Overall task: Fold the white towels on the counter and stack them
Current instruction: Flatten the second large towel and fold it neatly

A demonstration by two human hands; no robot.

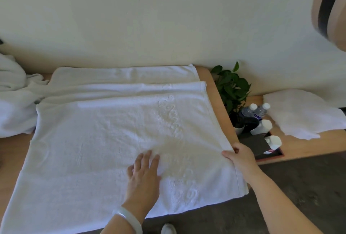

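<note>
A large white towel (97, 145) lies spread over the wooden counter (207, 76), folded once so an upper layer covers most of a lower one. My left hand (144, 172) rests flat on the towel near its right side, fingers straight. My right hand (239, 157) pinches the towel's right edge, thumb on top. A heap of crumpled white towels (15, 95) sits at the counter's left end. A folded white towel (301, 112) lies on a lower shelf at the right.
A potted green plant (232, 91) stands just right of the counter. Beside it a dark tray (273, 156) holds water bottles (256, 112) and white containers. The wall runs behind the counter. Dark floor lies below at the right.
</note>
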